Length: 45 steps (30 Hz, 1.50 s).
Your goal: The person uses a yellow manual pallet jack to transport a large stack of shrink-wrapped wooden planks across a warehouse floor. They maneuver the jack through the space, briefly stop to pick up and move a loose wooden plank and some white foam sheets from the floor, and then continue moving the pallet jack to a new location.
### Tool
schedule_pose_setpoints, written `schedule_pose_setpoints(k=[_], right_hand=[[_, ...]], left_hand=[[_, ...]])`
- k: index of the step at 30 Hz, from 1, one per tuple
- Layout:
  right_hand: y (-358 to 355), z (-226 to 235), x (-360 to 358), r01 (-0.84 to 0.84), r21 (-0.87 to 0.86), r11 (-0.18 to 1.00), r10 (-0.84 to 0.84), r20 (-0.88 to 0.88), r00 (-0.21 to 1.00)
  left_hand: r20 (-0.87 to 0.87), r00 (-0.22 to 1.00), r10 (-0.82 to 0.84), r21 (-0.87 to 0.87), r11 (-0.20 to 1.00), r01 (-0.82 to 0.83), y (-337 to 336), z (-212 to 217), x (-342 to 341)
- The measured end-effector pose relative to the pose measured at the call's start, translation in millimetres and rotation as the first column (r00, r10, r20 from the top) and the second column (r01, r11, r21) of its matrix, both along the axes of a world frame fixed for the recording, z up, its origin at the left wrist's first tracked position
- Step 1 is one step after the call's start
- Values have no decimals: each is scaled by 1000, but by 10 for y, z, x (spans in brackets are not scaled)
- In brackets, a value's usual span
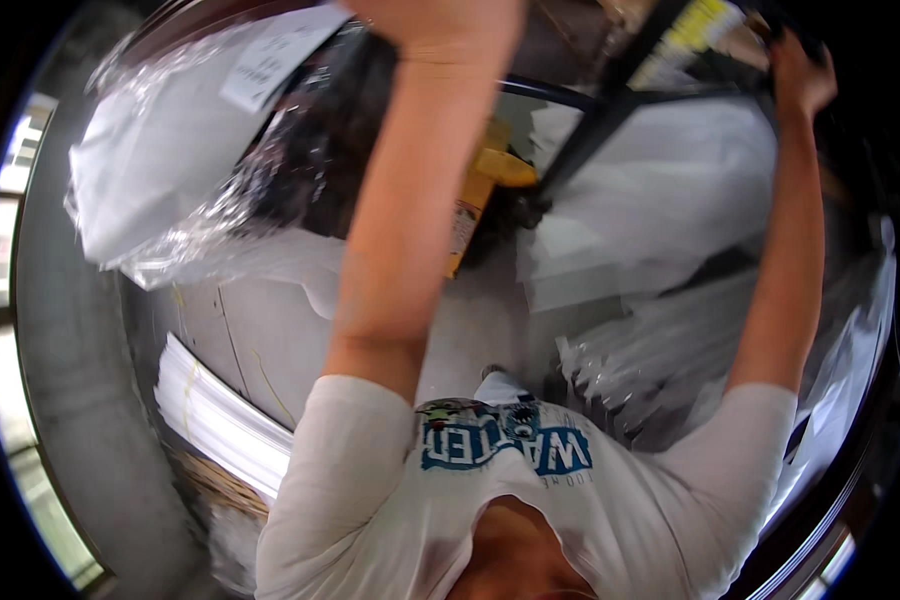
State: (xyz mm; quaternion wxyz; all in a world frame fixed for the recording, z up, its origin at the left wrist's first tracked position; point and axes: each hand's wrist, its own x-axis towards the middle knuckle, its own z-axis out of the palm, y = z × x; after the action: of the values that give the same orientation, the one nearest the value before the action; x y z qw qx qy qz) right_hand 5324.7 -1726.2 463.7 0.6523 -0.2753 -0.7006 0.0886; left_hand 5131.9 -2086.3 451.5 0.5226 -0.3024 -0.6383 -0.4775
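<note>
Both my arms reach up and forward. My left hand point(435, 15) is at the top edge of the head view, blurred, with its fingers out of sight, so what it touches cannot be told. At the upper right, my right hand point(806, 78) closes round a dark end of a black metal frame point(595, 125). The frame has slanting bars and carries a yellow label point(692, 35). Below its lower joint, partly behind my left forearm, stands a yellow machine part point(478, 205) with a printed sticker.
At the left lies a large bundle in clear plastic wrap point(160, 150), with a paper sheet point(280, 55) on it. White sheeting point(660, 190) is piled at the right, beside more plastic film point(650, 355). White strips point(220, 410) lie near the grey wall point(70, 250) on the left.
</note>
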Motion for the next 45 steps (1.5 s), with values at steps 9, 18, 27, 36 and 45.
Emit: schedule_pose_setpoints(k=[9, 18, 27, 36, 45], right_hand=[[207, 29, -521, -313, 39, 949, 310, -294, 904], [379, -99, -697, -412, -118, 903, 402, -103, 910], [800, -180, -951, -318, -139, 938, 327, 48, 944], [787, -605, -2112, -763, -234, 603, 718, -257, 647], [610, -598, -2387, -710, -69, 701, 695, -162, 701]], left_hand=[[-115, 992, 48, -41, 998, -53, 294, -116, 21], [31, 999, 17, -135, 991, -12, 201, -159, 289], [487, 610, -625, -7, 696, 718, 138, -144, 507], [540, 638, -550, 123, 801, 586, 219, -420, 830], [421, 871, -253, 65, 966, 250, 334, -779, 477]])
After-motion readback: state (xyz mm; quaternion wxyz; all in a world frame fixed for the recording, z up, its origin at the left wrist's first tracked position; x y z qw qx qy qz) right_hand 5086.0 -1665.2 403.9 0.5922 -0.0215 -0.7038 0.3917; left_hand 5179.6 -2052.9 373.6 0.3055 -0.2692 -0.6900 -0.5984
